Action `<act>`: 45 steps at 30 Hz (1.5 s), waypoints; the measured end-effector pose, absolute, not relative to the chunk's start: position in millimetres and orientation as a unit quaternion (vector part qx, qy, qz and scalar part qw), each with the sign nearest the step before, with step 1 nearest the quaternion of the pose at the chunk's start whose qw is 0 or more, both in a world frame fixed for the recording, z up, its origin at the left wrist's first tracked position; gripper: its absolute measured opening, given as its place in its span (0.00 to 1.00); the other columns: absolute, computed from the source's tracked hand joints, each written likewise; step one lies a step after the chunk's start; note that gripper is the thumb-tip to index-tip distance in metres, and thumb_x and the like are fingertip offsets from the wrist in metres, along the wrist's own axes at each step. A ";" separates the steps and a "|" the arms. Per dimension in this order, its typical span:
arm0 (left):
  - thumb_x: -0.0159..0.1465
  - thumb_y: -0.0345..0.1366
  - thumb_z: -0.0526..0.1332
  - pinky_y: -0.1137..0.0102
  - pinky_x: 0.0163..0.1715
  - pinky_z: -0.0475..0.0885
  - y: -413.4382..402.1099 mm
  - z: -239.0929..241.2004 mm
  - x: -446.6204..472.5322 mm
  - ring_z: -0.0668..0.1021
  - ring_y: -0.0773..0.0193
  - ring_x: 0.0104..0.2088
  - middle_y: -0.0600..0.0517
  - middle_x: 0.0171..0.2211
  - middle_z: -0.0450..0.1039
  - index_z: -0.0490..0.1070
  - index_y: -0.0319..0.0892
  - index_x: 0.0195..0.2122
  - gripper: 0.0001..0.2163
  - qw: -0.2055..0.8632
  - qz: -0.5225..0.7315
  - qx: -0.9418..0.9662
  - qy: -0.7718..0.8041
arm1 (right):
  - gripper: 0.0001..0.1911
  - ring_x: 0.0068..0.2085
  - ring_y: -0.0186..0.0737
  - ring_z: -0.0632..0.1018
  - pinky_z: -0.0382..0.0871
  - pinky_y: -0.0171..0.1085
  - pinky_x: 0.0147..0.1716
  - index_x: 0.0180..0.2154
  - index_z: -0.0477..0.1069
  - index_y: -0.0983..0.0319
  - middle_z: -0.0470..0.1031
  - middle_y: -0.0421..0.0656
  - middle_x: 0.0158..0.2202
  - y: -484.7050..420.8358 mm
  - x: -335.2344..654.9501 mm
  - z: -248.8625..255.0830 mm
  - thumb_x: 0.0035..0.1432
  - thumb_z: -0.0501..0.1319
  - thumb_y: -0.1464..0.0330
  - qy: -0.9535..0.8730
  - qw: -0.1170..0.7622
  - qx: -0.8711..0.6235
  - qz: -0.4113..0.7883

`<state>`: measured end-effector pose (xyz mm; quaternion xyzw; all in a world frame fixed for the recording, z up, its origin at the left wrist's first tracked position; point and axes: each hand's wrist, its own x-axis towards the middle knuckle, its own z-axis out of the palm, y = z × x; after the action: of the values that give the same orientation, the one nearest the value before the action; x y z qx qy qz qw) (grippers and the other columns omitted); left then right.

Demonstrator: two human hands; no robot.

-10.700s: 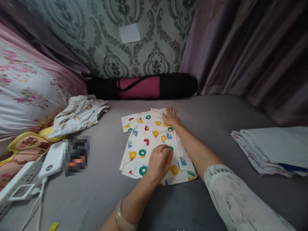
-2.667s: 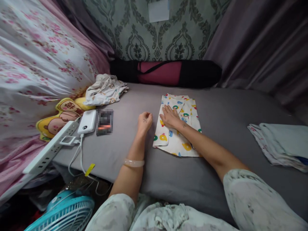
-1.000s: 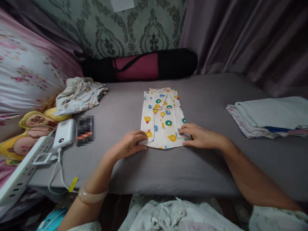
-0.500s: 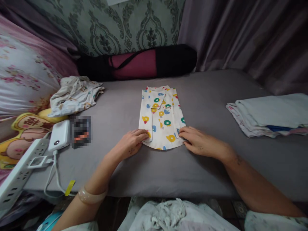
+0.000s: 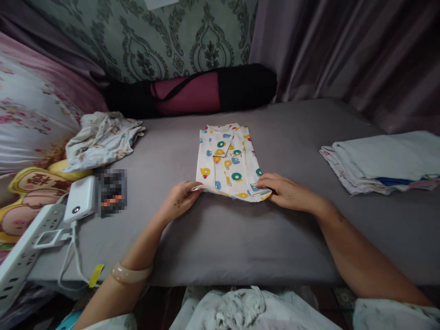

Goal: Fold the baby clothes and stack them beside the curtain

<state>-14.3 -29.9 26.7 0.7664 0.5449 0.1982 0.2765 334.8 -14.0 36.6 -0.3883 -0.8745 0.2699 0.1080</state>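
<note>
A white child's shirt (image 5: 227, 165) with a colourful cartoon print lies in front of me, its sides and sleeves folded inward. My left hand (image 5: 182, 198) pinches the left corner of its near hem. At the right corner of the same hem, my right hand (image 5: 285, 190) has its fingers closed on the cloth. The near edge is lifted a little off the grey sheet (image 5: 240, 247), while the far part lies flat. My thumbs are partly hidden by the fabric and fingers.
Folded clothes (image 5: 388, 158) are stacked at the right. To the left are a crumpled garment (image 5: 103, 140), a white power bank (image 5: 80, 197), a power strip (image 5: 25, 247) and a cartoon cushion (image 5: 30, 197). A black and maroon long bag (image 5: 189, 94) lies against the wall.
Both hands have raised the shirt's near hem off the sheet, the left corner higher. The hem now curls up where it lay flat before. The view has shifted slightly.
</note>
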 end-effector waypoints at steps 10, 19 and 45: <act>0.62 0.46 0.55 0.74 0.23 0.59 -6.1 6.9 -9.4 0.68 0.66 0.24 0.56 0.21 0.67 0.75 0.41 0.34 0.15 0.278 0.255 0.670 0.639 | 0.12 0.29 0.38 0.74 0.64 0.34 0.29 0.38 0.72 0.60 0.77 0.41 0.30 -0.3 323.6 12.6 0.62 0.54 0.62 -0.741 0.195 -0.588 0.261; 0.63 0.43 0.54 0.72 0.25 0.59 -1.8 4.6 3.5 0.70 0.65 0.24 0.53 0.22 0.70 0.72 0.42 0.34 0.11 0.166 0.210 0.684 0.678 | 0.20 0.33 0.43 0.78 0.65 0.37 0.31 0.55 0.65 0.60 0.79 0.46 0.36 -6.0 307.7 7.4 0.61 0.53 0.65 -0.707 0.162 -0.668 0.163; 0.71 0.46 0.38 0.50 0.67 0.42 -15.4 -0.1 68.8 0.44 0.52 0.70 0.42 0.69 0.45 0.49 0.36 0.68 0.28 -0.028 0.063 0.839 0.540 | 0.30 0.70 0.45 0.41 0.35 0.54 0.67 0.68 0.46 0.64 0.43 0.45 0.71 -14.3 259.3 5.1 0.70 0.41 0.59 -0.902 0.103 -0.416 0.054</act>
<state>68.8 -15.4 -0.1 0.8386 0.5403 0.0633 -0.0281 259.3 -14.3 5.1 -0.4157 -0.9021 0.0538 0.1028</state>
